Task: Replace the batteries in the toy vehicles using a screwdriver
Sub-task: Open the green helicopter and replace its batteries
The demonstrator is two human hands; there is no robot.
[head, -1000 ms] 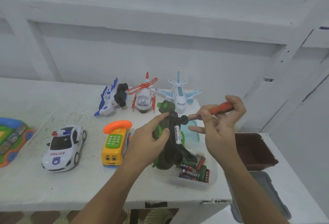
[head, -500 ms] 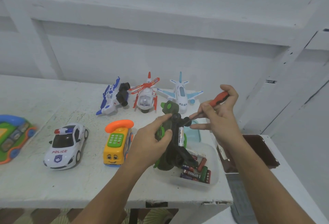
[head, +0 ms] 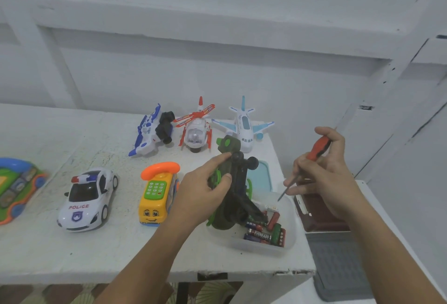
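My left hand (head: 205, 182) grips a dark green toy vehicle (head: 233, 182) with bright green trim, tilted on end over a clear tub (head: 289, 236) that holds several batteries (head: 264, 231). My right hand (head: 324, 173) holds a screwdriver with an orange and black handle (head: 316, 147). Its tip points down to the left, over the tub's far right corner, apart from the toy. A white battery (head: 271, 207) lies in the tub behind the toy.
On the white table (head: 72, 250) stand a police car (head: 88, 197), a yellow phone bus (head: 157, 193), a blue-white plane toy (head: 152, 129), a red-white helicopter (head: 197, 129), a white airliner (head: 244, 124) and a green-blue toy (head: 17, 187). A brown bin (head: 319, 214) and a grey lid (head: 338, 267) sit at right.
My right hand drew back to the right and down, away from the toy. The white battery that stood against the toy's body is gone from it.
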